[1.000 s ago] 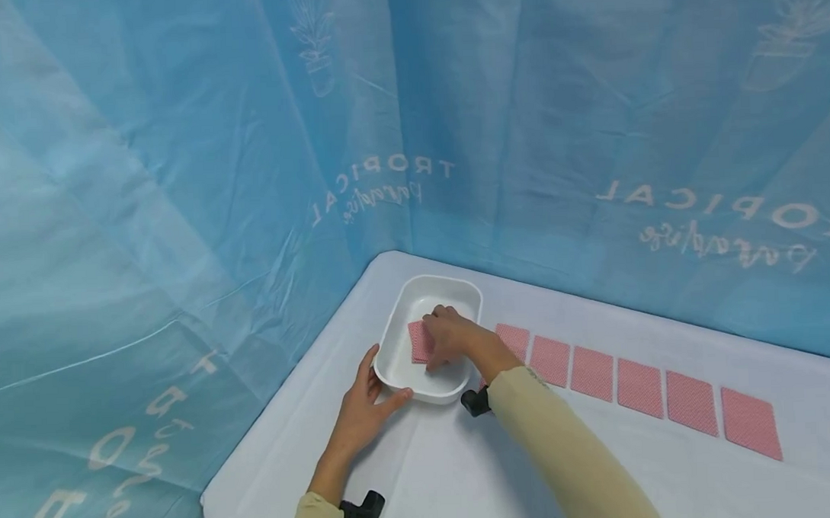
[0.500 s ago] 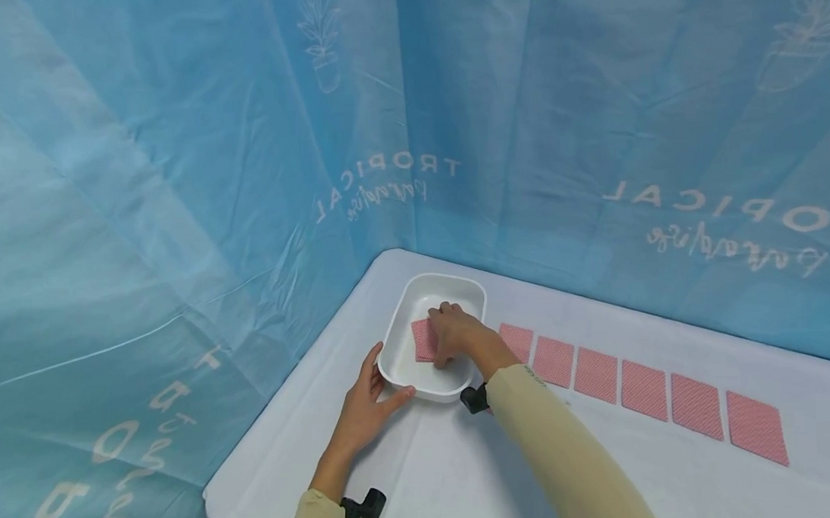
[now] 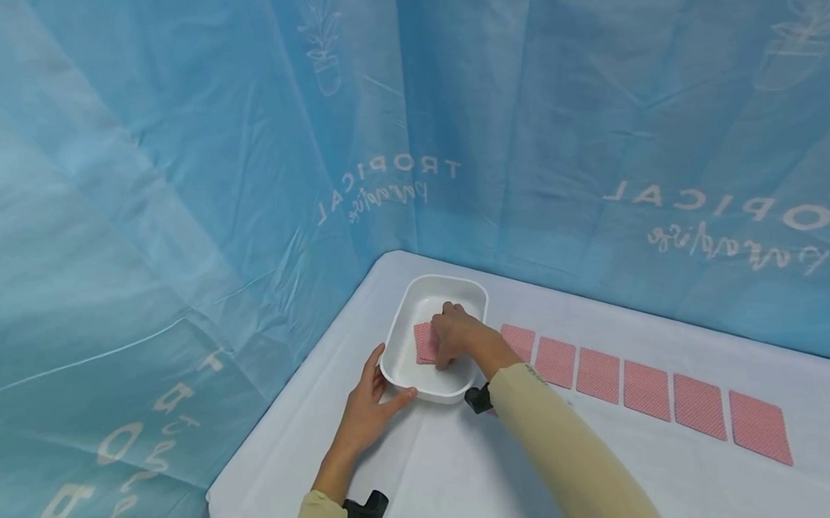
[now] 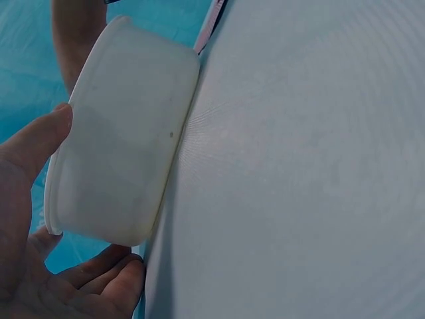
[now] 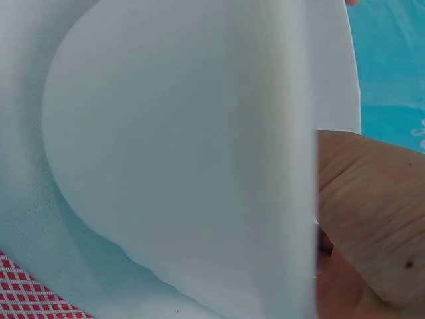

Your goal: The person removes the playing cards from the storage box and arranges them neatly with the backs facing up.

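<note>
Right hand (image 3: pixel 459 337) has edged slightly rightward over the red cards (image 3: pixel 424 343), whether pinching I can't tell, so they're perhaps unsettled; left hand (image 3: pixel 366 417) grips the white tray (image 3: pixel 442 397).

Head camera looks down; nearer wrist cameras share the white tub (image 4: pixel 126 139).

A white-covered table (image 3: pixel 422 457) bears a white tray (image 3: pixel 425 306) and a row of red-patterned cards (image 3: pixel 646 390).
</note>
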### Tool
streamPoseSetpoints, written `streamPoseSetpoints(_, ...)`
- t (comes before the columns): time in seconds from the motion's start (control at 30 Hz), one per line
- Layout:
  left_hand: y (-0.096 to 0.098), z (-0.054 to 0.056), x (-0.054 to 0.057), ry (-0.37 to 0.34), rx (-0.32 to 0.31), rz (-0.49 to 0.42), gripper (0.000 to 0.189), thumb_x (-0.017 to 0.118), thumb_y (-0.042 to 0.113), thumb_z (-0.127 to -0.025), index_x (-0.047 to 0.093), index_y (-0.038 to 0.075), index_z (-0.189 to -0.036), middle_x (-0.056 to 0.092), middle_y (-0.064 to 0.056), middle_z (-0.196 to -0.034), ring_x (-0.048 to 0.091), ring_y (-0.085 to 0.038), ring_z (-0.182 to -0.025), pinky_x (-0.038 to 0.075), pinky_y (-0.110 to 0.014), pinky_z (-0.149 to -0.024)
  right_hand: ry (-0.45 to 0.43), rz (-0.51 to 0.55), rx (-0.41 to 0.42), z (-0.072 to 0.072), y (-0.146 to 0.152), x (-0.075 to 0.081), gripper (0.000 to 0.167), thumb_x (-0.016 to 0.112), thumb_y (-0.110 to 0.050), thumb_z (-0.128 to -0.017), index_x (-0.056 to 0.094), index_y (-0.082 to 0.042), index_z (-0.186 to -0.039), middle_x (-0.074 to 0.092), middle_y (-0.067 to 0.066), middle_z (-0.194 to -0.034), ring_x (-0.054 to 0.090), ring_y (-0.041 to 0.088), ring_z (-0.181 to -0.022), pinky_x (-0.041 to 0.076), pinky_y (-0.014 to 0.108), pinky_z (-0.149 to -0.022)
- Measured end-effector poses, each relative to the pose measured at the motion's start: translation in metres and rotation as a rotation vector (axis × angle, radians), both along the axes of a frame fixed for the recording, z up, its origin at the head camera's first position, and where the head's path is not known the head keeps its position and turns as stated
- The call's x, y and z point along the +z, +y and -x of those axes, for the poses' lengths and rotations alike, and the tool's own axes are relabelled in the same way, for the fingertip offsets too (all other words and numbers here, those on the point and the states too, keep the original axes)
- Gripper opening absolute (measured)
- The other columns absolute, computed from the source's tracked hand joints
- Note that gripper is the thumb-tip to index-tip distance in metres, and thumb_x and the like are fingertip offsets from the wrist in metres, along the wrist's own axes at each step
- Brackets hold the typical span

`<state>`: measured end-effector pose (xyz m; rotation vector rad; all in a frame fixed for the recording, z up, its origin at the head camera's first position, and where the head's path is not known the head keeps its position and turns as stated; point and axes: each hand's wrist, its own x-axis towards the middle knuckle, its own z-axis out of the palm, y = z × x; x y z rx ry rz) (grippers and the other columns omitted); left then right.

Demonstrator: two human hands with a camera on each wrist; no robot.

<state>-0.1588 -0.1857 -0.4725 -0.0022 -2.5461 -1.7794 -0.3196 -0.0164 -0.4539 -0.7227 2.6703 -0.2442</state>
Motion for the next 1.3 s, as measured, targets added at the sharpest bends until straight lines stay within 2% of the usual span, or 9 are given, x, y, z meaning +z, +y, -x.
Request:
streamPoseSetpoints(0.27, 0.001, 0.0, -0.001, 0.011, 0.002, -0.025, 0.091, 0.077, 0.021, -0.084, 0.018, 0.011, -0.154, 0.034, -0.024, -0.148, 0.034, -0.036, -0.135, 0.032, -0.043, -0.11, -0.011, 0.0, 0.002, 0.0, 0.0, 0.001, 0.046, 0.088, -0.027, -0.066, 0.061, -0.012, -0.1, 0.045, 0.006, -0.102, 0.041, 0.022, -0.098, 0.049, 0.032, -0.075)
streamPoseSetpoints(0.57, 0.004, -0.004, -0.006, 0.005, 0.002, -0.035, 0.091, 0.077, 0.023, -0.084, 0.019, 0.012, -0.153, 0.032, -0.024, -0.148, 0.033, -0.037, -0.136, 0.032, -0.046, -0.11, -0.002, 0.01, 0.006, -0.002, 0.006, -0.003, 0.062, 0.09, -0.03, -0.062, 0.059, -0.012, -0.113, 0.045, 0.004, -0.103, 0.042, 0.021, -0.099, 0.051, 0.032, -0.078)
streamPoseSetpoints(1.03, 0.002, 0.0, -0.001, 0.016, 0.001, -0.014, 0.09, 0.077, 0.022, -0.084, 0.02, 0.011, -0.153, 0.035, -0.024, -0.147, 0.035, -0.035, -0.135, 0.034, -0.04, -0.109, 0.033, 0.021, -0.003, 0.0, 0.012, 0.002, 0.062, 0.089, -0.033, -0.063, 0.06, -0.012, -0.113, 0.045, 0.003, -0.107, 0.041, 0.02, -0.101, 0.05, 0.03, -0.075)
streamPoseSetpoints(1.13, 0.003, -0.001, 0.0, 0.015, -0.003, -0.014, 0.09, 0.077, 0.022, -0.084, 0.02, 0.011, -0.153, 0.035, -0.024, -0.147, 0.036, -0.035, -0.135, 0.034, -0.04, -0.109, 0.036, 0.033, -0.003, -0.001, 0.014, 0.004, 0.065, 0.09, -0.034, -0.062, 0.059, -0.012, -0.115, 0.045, 0.003, -0.108, 0.041, 0.02, -0.102, 0.05, 0.031, -0.077)
streamPoseSetpoints(1.3, 0.003, -0.004, -0.002, 0.002, 0.027, -0.021, 0.091, 0.078, 0.023, -0.083, 0.021, 0.012, -0.153, 0.036, -0.024, -0.146, 0.036, -0.035, -0.135, 0.035, -0.042, -0.108, 0.042, 0.052, 0.027, -0.005, 0.014, 0.009, 0.07, 0.09, -0.036, -0.063, 0.058, -0.009, -0.118, 0.045, 0.006, -0.113, 0.041, 0.022, -0.105, 0.05, 0.034, -0.082)
